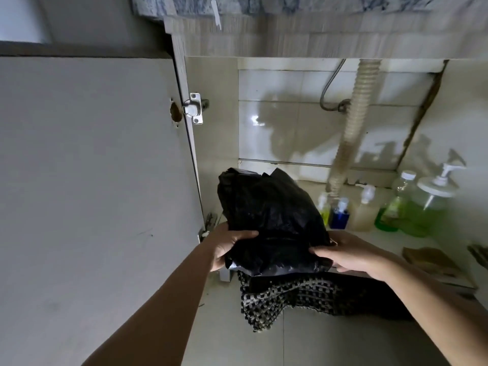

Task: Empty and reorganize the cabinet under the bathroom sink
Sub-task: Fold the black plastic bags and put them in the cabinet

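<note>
A bulky black plastic bag (272, 217) is held at the front of the open cabinet under the sink. My left hand (228, 244) grips its left side with the thumb on top. My right hand (348, 253) grips its lower right corner. Under the bag a black-and-white checked cloth (285, 302) hangs over the cabinet's front edge. A row of bottles stands on the cabinet floor (383, 240) at the right: a small yellow one (324, 208), a blue one (340, 215), a beige pump bottle (365, 210), and green ones (420, 207).
The cabinet door (92, 180) stands open at the left, its hinge (194, 108) halfway up. A ribbed drain hose (351, 122) runs down the tiled back wall. A brown flat object (430, 260) lies at the right front. Tiled floor (317, 344) lies below.
</note>
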`<state>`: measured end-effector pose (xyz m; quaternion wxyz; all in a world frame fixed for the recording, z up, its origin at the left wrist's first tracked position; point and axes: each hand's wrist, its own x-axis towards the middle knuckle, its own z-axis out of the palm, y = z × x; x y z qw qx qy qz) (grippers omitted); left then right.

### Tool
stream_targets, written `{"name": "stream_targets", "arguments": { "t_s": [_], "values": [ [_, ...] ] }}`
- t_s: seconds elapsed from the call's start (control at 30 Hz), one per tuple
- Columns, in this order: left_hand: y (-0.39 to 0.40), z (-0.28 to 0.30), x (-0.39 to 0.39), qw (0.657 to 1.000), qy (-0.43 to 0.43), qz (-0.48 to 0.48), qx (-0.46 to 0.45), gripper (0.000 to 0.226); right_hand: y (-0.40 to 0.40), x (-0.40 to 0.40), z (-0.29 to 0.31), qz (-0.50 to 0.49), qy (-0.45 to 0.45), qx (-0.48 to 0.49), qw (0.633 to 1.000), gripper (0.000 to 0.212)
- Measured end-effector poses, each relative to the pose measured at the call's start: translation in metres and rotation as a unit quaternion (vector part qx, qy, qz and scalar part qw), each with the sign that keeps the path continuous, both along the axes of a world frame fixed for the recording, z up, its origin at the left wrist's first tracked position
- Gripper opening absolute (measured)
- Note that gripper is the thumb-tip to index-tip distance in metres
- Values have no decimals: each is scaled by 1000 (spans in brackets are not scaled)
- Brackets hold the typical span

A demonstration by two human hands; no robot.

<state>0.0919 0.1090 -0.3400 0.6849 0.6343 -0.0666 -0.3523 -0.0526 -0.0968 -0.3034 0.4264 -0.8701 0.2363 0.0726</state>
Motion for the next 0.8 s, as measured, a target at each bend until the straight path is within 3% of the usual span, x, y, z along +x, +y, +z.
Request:
{"name": "stream_targets", "arguments": {
  "t_s": [0.13,0.2,0.27,0.33,0.43,0.57,0.8],
  "values": [
    [-26,0,36,998,-49,31,15,47,-17,36,-35,-75,-70,81,991,29],
    [-38,-3,61,991,-112,66,24,59,-22,64,-58,-114,-93,129,981,33],
    [-47,-11,81,974,-192,100,62,70,-27,94,-83,-131,-102,118,979,39],
    [-51,-28,91,914,-321,122,216,75,-31,119,-114,-113,-73,29,991,48],
    [-49,-69,88,750,-486,45,446,67,-33,136,-149,-113,-11,-79,990,58],
    [-42,-119,87,634,-563,-67,525,41,-33,142,-162,-145,-29,-110,983,53],
    [-38,-122,95,640,-537,-50,547,53,-23,172,-166,-82,-79,-95,989,51]
  ]
}}
